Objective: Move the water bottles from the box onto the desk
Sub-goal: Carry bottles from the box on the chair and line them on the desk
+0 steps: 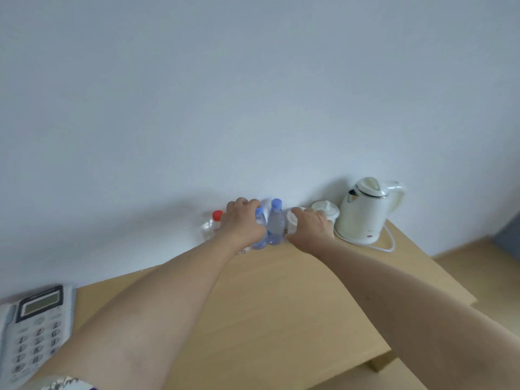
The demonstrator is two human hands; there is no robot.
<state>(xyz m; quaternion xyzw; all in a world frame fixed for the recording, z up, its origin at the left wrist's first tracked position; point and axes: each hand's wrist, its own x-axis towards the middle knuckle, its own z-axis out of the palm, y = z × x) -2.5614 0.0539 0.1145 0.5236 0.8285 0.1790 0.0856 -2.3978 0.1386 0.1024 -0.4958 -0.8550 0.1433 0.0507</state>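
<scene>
Several water bottles stand at the back of the wooden desk (267, 305) against the wall. A red-capped bottle (215, 220) is at the left. Two blue-capped bottles stand side by side in the middle. My left hand (243, 223) is curled over the left blue-capped bottle (259, 220) and grips it near the top. The right blue-capped bottle (275, 223) stands free. My right hand (309, 226) wraps around a white cup (292, 220) just right of the bottles. No box is in view.
A second white lidded cup (327, 209) and a white electric kettle (365, 212) with its cord stand at the back right. A grey desk phone (33, 333) lies at the desk's left front corner. A lower wooden surface extends to the right.
</scene>
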